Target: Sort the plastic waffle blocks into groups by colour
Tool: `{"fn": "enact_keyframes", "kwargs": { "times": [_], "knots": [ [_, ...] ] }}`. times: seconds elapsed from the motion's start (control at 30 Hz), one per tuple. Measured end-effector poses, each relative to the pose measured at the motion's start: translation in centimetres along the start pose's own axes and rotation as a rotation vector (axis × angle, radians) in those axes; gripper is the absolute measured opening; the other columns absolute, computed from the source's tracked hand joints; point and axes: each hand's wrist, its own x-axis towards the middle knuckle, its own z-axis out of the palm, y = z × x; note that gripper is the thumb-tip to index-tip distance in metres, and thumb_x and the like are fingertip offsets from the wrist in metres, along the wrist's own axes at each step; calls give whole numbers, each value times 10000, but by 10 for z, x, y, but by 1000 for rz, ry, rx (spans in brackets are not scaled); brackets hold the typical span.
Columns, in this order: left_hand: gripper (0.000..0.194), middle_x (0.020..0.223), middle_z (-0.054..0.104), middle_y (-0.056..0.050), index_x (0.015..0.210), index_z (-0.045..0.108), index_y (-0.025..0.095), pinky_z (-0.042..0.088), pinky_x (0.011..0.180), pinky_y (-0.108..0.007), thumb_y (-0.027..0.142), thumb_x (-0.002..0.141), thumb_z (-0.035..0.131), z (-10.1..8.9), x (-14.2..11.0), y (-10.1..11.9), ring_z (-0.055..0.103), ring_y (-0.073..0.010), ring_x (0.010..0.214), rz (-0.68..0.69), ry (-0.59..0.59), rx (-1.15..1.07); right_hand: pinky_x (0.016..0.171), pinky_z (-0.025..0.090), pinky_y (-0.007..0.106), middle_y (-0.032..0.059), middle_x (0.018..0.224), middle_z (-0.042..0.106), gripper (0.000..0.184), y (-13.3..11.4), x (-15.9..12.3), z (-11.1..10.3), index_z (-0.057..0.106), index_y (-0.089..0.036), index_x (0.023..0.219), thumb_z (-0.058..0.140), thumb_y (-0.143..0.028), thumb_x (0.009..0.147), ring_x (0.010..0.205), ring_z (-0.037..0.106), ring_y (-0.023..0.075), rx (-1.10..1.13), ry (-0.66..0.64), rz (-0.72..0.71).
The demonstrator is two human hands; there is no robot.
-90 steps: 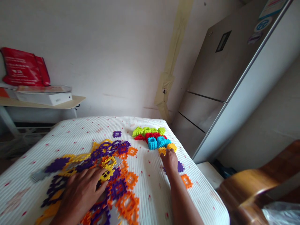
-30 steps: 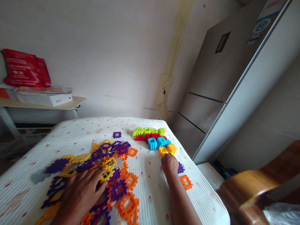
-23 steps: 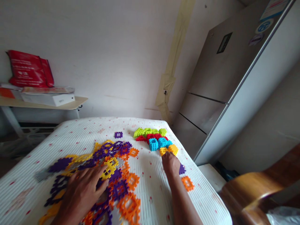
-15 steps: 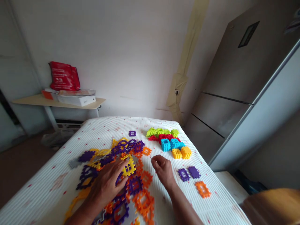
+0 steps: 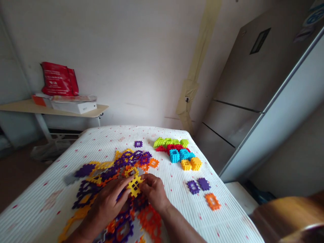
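Between both hands is a yellow window-shaped building piece with notched edges, raised over a mixed pile. My left hand pinches its left side with thumb and fingers. At its right edge my right hand has closed fingers gripping it. Beneath and around the hands lie loose interlocking pieces: a purple frame, orange pieces, and yellow ones such as the curved piece. Part of the pile is hidden by my hands and forearms.
Sorted stacks stand at the back right: green, red, blue and yellow. Purple squares and an orange window piece lie right. A refrigerator stands beyond; a side table is left.
My right hand has moved left from beside the pile and now grips the yellow window piece too. The view has shifted slightly to the right.
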Motion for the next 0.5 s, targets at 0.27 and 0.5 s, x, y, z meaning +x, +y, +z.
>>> {"fn": "enact_keyframes", "kwargs": {
  "times": [0.27,0.5],
  "knots": [
    [308,808,753,4,1029,657,231,547,645,-184,373,765,586,-4,1,-8,705,-147,717,-446,-95,-417,592,453,224,-5,833,590,305,1,-6,-1,614,-202,1015,625,-304,728,661,526,115,-401,38,-187],
    [358,737,737,-4,1007,606,226,564,609,-242,409,702,647,-13,7,-7,702,-190,694,-687,-66,-678,853,494,285,80,1155,547,513,-4,-12,4,501,-195,1237,642,-227,745,1010,563,186,-817,-87,-491]
  ]
}}
